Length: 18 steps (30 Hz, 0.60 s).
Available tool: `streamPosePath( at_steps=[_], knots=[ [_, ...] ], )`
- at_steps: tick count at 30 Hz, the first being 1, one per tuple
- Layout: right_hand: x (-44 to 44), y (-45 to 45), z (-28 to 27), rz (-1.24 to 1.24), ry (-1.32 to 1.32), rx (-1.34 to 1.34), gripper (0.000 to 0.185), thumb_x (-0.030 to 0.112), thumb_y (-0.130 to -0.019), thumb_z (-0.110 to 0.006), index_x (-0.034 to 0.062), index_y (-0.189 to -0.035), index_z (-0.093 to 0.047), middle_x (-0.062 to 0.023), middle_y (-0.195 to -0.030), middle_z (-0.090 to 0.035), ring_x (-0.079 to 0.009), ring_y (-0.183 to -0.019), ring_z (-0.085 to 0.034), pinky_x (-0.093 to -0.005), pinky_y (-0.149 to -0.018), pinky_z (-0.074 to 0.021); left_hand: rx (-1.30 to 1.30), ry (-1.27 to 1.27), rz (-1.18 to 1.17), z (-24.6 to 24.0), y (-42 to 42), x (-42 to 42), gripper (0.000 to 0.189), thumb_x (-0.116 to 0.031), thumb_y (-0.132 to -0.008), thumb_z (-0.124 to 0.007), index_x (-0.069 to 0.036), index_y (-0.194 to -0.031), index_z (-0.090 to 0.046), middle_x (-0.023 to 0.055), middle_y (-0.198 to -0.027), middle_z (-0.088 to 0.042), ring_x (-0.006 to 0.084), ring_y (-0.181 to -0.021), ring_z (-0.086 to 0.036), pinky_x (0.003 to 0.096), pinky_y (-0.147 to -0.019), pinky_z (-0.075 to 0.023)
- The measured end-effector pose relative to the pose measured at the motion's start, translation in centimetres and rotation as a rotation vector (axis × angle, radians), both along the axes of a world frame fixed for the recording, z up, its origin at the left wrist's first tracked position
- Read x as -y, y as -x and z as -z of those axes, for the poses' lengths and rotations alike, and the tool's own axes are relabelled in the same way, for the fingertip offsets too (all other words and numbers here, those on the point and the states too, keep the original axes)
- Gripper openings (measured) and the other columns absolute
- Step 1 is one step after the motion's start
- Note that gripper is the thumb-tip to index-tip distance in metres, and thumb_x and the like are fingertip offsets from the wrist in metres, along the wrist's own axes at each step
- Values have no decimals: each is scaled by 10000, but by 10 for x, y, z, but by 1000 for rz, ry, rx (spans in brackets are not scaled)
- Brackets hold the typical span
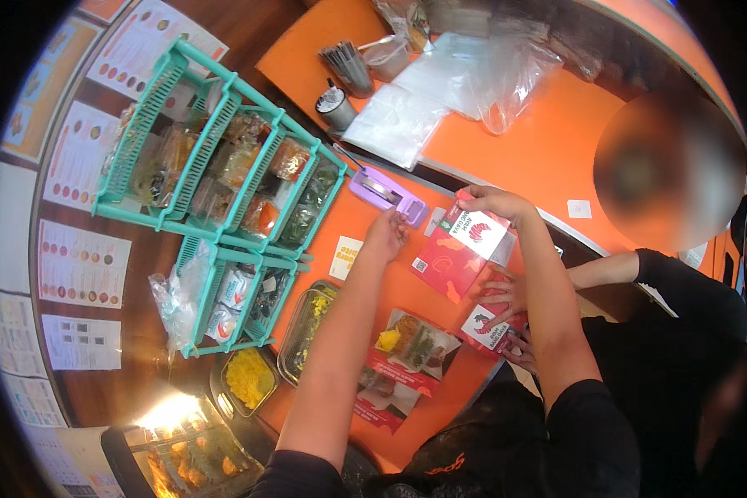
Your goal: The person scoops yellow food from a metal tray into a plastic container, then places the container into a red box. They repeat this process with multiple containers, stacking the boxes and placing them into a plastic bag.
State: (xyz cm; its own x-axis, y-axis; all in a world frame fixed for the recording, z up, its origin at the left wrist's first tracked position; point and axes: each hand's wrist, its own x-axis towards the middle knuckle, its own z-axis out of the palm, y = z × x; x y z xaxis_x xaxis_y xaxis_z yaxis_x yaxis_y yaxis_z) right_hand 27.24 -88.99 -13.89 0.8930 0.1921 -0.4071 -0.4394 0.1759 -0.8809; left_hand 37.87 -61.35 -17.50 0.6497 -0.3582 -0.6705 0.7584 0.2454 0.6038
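My right hand [487, 202] grips the top edge of a red and white printed paper food box [451, 252] above the orange counter. My left hand [387, 233] is at the near end of a purple tape dispenser [389, 194]; its fingers are curled, and whether they hold a bit of tape cannot be told. A second red and white box [487, 327] lies at the right, with a co-worker's hands on it. Two boxes with clear windows [414, 348] lie nearer to me, the upper one showing rice, greens and something yellow.
Teal plastic baskets [249, 246] with wrapped food packs stand at the left. Beside them are a wire-mesh tray [284, 352] and a metal tray of yellow food [249, 381]. Plastic bags [395, 121], a cup of straws [352, 75] and a tub [387, 59] sit on the far counter.
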Motion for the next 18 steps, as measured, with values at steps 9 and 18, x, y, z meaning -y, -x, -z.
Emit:
streamPosePath(
  at_steps=[9, 18],
  knots=[
    [-9, -21, 13, 30, -1, -19, 479, 328, -876, -739, 12, -1216, -621, -66, -978, -730, -98, -802, -696, -251, -690, -554, -29, -49, 32, 3, -17, 16, 118, -228, -983, -631, -111, -987, -635, -61, -698, -561, 16, -523, -464, 132, -464, -397],
    [-22, -33, 29, -4, -92, -55, 382, 337, -892, -723, 36, -1125, -680, -33, -928, -739, -87, -734, -696, -259, -644, -557, -7, 82, -12, -75, 90, 26, 199, -270, -926, -697, -129, -1033, -605, -76, -682, -489, 29, -529, -449, 180, -461, -397]
  ],
)
